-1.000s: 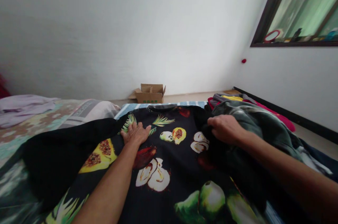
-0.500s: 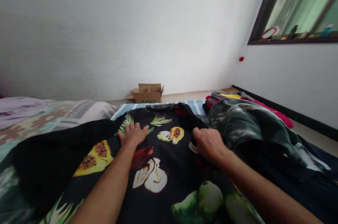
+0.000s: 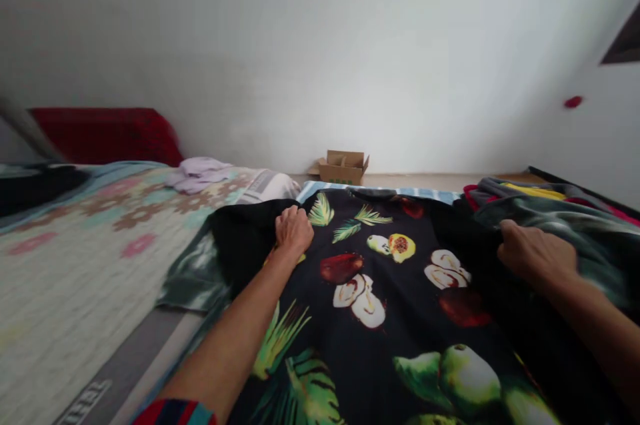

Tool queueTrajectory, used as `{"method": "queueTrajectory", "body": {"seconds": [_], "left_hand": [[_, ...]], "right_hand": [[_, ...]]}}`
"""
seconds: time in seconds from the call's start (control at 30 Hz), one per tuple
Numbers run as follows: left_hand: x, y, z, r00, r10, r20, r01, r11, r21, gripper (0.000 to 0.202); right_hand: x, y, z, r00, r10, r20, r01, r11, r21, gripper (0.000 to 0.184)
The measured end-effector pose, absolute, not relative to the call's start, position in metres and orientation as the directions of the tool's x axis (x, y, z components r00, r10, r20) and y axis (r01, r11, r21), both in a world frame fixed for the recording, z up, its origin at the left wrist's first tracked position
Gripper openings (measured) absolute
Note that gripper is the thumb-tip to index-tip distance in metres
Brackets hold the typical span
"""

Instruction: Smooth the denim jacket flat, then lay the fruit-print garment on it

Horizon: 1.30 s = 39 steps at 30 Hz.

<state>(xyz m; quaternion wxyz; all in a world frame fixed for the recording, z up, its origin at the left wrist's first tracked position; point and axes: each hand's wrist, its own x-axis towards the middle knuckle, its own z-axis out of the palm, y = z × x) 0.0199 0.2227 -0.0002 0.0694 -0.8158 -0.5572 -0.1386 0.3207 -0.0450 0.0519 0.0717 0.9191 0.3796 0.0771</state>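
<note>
A black shirt [image 3: 400, 318] printed with fruit and palm leaves lies spread out in front of me, its neckline at the far end. My left hand [image 3: 294, 231] is closed on the cloth near its left shoulder. On the other side, my right hand [image 3: 537, 251] is closed on the black cloth by the right sleeve, beside the clothes pile. Left of my left hand extends black fabric with a mottled grey-green part [image 3: 195, 271]; I cannot tell whether it belongs to the shirt.
Folded clothes [image 3: 545, 205] are piled at the right. A flowered bedspread [image 3: 100, 265] covers the left, with a lilac cloth [image 3: 200, 173] on it. An open cardboard box [image 3: 343, 168] stands by the white wall, and a red headboard-like panel [image 3: 107, 135] stands at far left.
My view has turned left. My left hand has gone from lying flat on the shirt to gripping its left side. The right hand has moved outward to the sleeve, and the shirt lies more spread out.
</note>
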Motion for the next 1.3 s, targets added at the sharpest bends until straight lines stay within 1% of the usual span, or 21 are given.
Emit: {"method": "queueTrajectory", "body": {"seconds": [0.07, 0.13, 0.2, 0.23, 0.27, 0.3, 0.4, 0.47, 0.53, 0.6, 0.63, 0.7, 0.8, 0.9, 0.97, 1.1, 1.23, 1.3], "left_hand": [[-0.001, 0.224, 0.009, 0.217, 0.938, 0.271, 0.965, -0.248, 0.084, 0.032], [-0.016, 0.227, 0.018, 0.15, 0.964, 0.218, 0.977, -0.179, 0.12, 0.03], [-0.026, 0.23, 0.024, 0.107, 0.973, 0.203, 0.978, -0.14, 0.156, 0.032], [-0.03, 0.232, 0.026, 0.074, 0.977, 0.199, 0.977, -0.111, 0.18, 0.035], [-0.035, 0.235, 0.028, 0.04, 0.981, 0.188, 0.976, -0.079, 0.205, 0.037], [-0.039, 0.237, 0.03, 0.008, 0.986, 0.165, 0.972, -0.046, 0.231, 0.039], [-0.052, 0.244, 0.03, -0.029, 0.999, 0.025, 0.951, 0.02, 0.309, 0.045], [-0.056, 0.248, 0.025, -0.012, 0.997, -0.077, 0.931, 0.039, 0.363, 0.046], [-0.056, 0.25, 0.017, 0.01, 0.989, -0.145, 0.903, 0.053, 0.426, 0.043], [-0.053, 0.25, 0.009, 0.035, 0.984, -0.174, 0.863, 0.058, 0.502, 0.037], [-0.051, 0.249, 0.006, 0.051, 0.983, -0.177, 0.837, 0.054, 0.544, 0.032], [-0.049, 0.247, 0.002, 0.088, 0.982, -0.168, 0.78, 0.037, 0.625, 0.024], [-0.049, 0.244, 0.006, 0.155, 0.979, -0.134, 0.693, -0.011, 0.72, 0.016], [-0.052, 0.242, 0.015, 0.226, 0.971, -0.076, 0.631, -0.087, 0.771, 0.014], [-0.053, 0.242, 0.02, 0.271, 0.962, -0.023, 0.61, -0.153, 0.777, 0.013], [-0.053, 0.245, 0.023, 0.349, 0.931, 0.111, 0.61, -0.316, 0.727, 0.015], [-0.055, 0.245, 0.022, 0.448, 0.856, 0.256, 0.628, -0.506, 0.592, 0.018], [-0.058, 0.244, 0.022, 0.518, 0.805, 0.29, 0.618, -0.586, 0.524, 0.012]], "right_hand": [[0.319, -0.047, 0.045, 0.668, 0.74, 0.08, 0.718, -0.669, 0.192, 0.028], [0.313, -0.047, 0.037, 0.591, 0.792, 0.153, 0.753, -0.609, 0.25, 0.026], [0.3, -0.043, 0.029, 0.447, 0.863, 0.235, 0.798, -0.503, 0.332, 0.024], [0.29, -0.04, 0.025, 0.363, 0.896, 0.256, 0.829, -0.436, 0.35, 0.024], [0.278, -0.034, 0.022, 0.281, 0.925, 0.256, 0.87, -0.358, 0.339, 0.024], [0.264, -0.027, 0.02, 0.207, 0.947, 0.246, 0.916, -0.276, 0.291, 0.025], [0.216, 0.004, 0.018, 0.075, 0.979, 0.192, 0.994, -0.09, 0.069, 0.028], [0.183, 0.029, 0.02, 0.052, 0.99, 0.132, 0.998, -0.046, -0.049, 0.03], [0.154, 0.052, 0.021, -0.033, 0.997, 0.072, 0.983, 0.045, -0.179, 0.032], [0.129, 0.07, 0.018, -0.103, 0.992, 0.079, 0.958, 0.12, -0.262, 0.037], [0.118, 0.076, 0.013, -0.123, 0.988, 0.098, 0.947, 0.147, -0.285, 0.041], [0.101, 0.085, -0.002, -0.144, 0.983, 0.11, 0.937, 0.171, -0.304, 0.051], [0.087, 0.088, -0.03, -0.123, 0.991, 0.057, 0.949, 0.134, -0.286, 0.061], [0.084, 0.085, -0.049, -0.093, 0.995, 0.042, 0.964, 0.101, -0.247, 0.063], [0.085, 0.084, -0.054, -0.094, 0.995, 0.044, 0.968, 0.102, -0.228, 0.062], [0.088, 0.083, -0.058, -0.1, 0.993, 0.063, 0.975, 0.11, -0.192, 0.061], [0.09, 0.083, -0.065, -0.111, 0.989, 0.102, 0.978, 0.127, -0.166, 0.06], [0.091, 0.083, -0.068, -0.115, 0.986, 0.117, 0.978, 0.133, -0.158, 0.059]]}}
